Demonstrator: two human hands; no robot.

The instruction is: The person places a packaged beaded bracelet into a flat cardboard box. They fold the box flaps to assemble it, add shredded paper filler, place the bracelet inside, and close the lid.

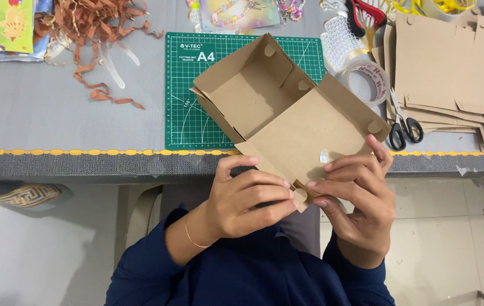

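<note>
Brown cardboard box (pixel 287 107) mostly folded, tray walls up; near corner tab pinched between left hand (pixel 242 198) and right hand (pixel 355 198) fingertips, lid beyond fingers open, unclosed

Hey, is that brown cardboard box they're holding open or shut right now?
Open. The cardboard box shows its bare inside, with its lid flap folded out toward the person; left hand and right hand pinch that flap's corner.

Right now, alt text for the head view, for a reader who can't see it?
Two bare hands, left hand and right hand, pinch the near corner flap of an open brown cardboard box held over a green cutting mat. Tape roll, scissors and flat cardboard blanks lie to the right.
</note>
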